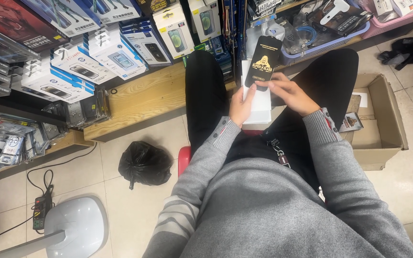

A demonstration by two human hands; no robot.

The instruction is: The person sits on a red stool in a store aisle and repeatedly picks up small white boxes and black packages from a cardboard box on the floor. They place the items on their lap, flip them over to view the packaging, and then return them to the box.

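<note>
I sit on a red stool [183, 160] with my legs in black trousers stretched toward a wooden shelf. My left hand [241, 106] holds a stack of white flat boxes [260, 102] between my knees. A black screen-protector packet [263, 59] with gold print stands tilted on top of the stack. My right hand [290, 93] grips the packet's lower end with its fingertips. Grey sweater sleeves cover both arms.
A wooden shelf [139, 98] carries phone-accessory boxes [99, 55] at left. A black plastic bag [144, 163] lies on the tiled floor, and an open cardboard box [381, 122] sits at right. A power strip [40, 212] and a white fan base [77, 227] are at lower left.
</note>
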